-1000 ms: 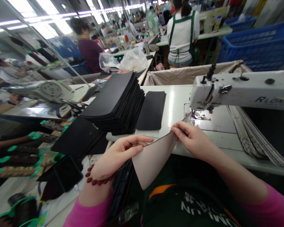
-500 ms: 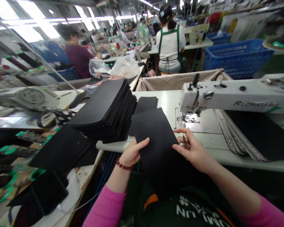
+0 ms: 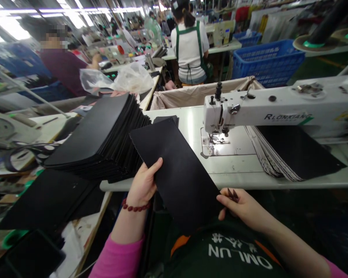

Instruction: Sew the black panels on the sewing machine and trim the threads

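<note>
A flat black panel (image 3: 179, 170) is held tilted above my lap, in front of the sewing machine table. My left hand (image 3: 146, 179) grips its left edge, thumb on top. At its right edge, my right hand (image 3: 233, 202) pinches the panel, and a small pointed dark tool (image 3: 232, 194) shows between the fingers. A tall stack of black panels (image 3: 89, 127) stands to the left, and a smaller black pile (image 3: 174, 119) lies partly hidden behind the held panel.
The white sewing machine (image 3: 249, 108) stands at the right, with black panels with pale edges (image 3: 295, 150) under its arm. Behind the table are a fabric-lined bin (image 3: 191, 98), a blue crate (image 3: 266, 63) and a seated person (image 3: 190, 46). Another person (image 3: 60, 65) is at the left.
The held panel now shows more of its length and is tilted further. My right hand has moved down along its edge towards me. The view has shifted to the right.
</note>
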Demonstrator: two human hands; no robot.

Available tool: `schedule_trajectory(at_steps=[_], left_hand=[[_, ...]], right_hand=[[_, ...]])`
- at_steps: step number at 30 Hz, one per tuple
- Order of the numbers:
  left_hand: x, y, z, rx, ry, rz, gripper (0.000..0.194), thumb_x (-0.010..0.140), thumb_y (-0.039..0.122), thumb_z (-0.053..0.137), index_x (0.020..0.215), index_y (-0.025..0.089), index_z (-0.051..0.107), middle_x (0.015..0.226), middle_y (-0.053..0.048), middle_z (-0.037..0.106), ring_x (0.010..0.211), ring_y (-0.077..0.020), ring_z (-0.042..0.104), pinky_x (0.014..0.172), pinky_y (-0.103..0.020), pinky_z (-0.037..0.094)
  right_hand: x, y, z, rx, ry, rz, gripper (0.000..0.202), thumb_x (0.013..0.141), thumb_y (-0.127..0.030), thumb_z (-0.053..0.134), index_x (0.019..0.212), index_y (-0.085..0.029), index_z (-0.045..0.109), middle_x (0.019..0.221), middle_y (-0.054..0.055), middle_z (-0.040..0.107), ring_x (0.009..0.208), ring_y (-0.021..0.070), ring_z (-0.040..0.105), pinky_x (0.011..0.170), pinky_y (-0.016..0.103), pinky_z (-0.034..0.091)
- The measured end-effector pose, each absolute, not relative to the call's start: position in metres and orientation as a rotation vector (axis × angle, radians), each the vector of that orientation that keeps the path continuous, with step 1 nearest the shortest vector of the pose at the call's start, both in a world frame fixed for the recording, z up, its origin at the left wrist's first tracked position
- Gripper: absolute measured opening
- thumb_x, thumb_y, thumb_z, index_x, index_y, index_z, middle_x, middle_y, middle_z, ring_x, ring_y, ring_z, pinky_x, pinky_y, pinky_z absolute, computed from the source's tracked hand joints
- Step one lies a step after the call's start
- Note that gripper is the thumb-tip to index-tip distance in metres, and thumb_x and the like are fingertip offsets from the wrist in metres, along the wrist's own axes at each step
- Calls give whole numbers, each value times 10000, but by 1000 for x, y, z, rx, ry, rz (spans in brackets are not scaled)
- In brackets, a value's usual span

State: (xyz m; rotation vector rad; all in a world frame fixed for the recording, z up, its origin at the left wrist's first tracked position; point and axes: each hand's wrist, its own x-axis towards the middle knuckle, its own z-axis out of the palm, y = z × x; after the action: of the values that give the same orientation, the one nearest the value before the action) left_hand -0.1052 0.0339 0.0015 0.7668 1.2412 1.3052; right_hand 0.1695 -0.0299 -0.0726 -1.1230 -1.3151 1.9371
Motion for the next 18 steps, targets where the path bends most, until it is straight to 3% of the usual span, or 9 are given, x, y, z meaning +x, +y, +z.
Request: schedule_trajectory(at_steps=[10, 18], left_hand=[[-100, 23, 8, 849, 1255, 1352, 515, 825, 260, 721, 1314, 260, 560, 1342, -61, 578, 1177, -257, 586, 983, -362, 533], [-99, 13, 16, 897, 1249, 1349, 492, 854, 263, 692, 1322, 303, 547, 1392, -29, 535, 1234, -245, 542, 1008, -347, 511]], right_hand=[[171, -33, -83, -1126, -1237, 1985, 380, 912, -532, 551, 824, -181, 436, 672, 53, 704, 499, 101, 516, 458, 191, 311], [165, -34, -90, -1109, -1288, 1992, 371, 916, -536, 536, 859, -174, 473, 710, 50, 707, 495, 94, 468, 470, 209, 293]])
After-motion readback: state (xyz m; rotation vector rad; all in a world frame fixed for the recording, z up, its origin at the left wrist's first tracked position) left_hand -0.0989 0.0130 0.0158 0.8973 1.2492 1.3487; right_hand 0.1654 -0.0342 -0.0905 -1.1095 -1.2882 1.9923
